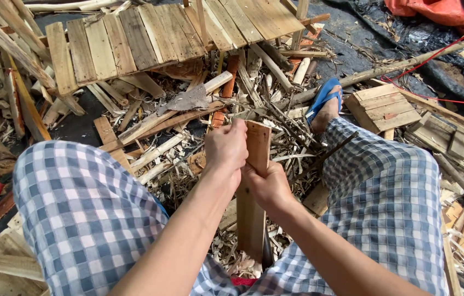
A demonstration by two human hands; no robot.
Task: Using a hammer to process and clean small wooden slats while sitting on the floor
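Gripping: both hands close on one upright wooden plank (252,208) that stands between the person's knees, its lower end down in the wood shavings (232,255) on the ground.
Left hand: the left hand (225,147) wraps the plank's upper left edge just below its top end; the fingers curl shut around the edge with the knuckles facing the camera, and the fingertips are hidden behind the wood.
Right hand: the right hand (266,186) sits lower, on the plank's right side about midway down; the thumb lies across the front face and the fingers fold around the far edge in a closed grip.
Hands together: the two hands touch, the left one just above the right.
Plank: pale brown, long and narrow, nearly vertical, with its top leaning slightly away from the person.
Dark tool: a dark narrow object (266,249) shows just beside the plank's lower right edge; what it is cannot be told.
Legs: blue-and-white checked trousers (78,208) cover both knees on either side of the plank; the right foot wears a blue sandal (324,97) ahead among the scrap.
Ground: a slatted pallet (150,38) lies at the top of the view, and a small slatted panel (384,108) lies near the right foot.
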